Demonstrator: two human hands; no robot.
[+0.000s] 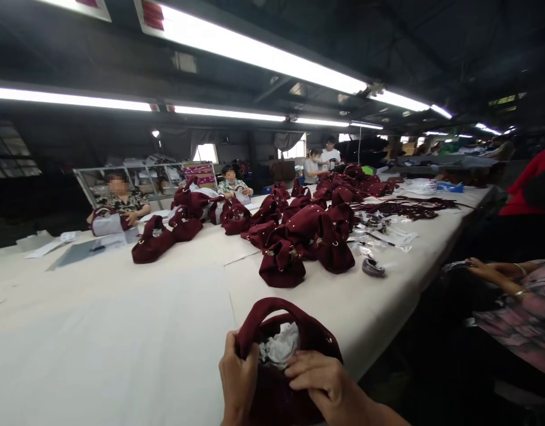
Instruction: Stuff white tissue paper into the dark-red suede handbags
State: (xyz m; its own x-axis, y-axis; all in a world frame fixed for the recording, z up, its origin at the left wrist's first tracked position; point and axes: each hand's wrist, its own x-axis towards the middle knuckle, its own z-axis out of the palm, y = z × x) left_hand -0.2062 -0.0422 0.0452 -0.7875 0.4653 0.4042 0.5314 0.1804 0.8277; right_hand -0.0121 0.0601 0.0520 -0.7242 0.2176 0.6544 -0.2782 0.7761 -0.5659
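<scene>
A dark red velvet handbag point(299, 331) stands at the near edge of the long white table point(121, 331), its mouth open and white stuffing paper point(281, 346) showing inside. My left hand point(236, 378) grips the bag's left rim and handle base. My right hand point(319, 373) lies on the bag's front rim, fingers touching the paper. The lower part of the bag is hidden by my hands and the frame edge.
Several more dark red bags point(308, 236) are piled along the table's middle and far end, with straps point(405, 207) and small bagged parts point(379, 236) to the right. Seated people work across the table point(119, 204) and at my right point(512, 290).
</scene>
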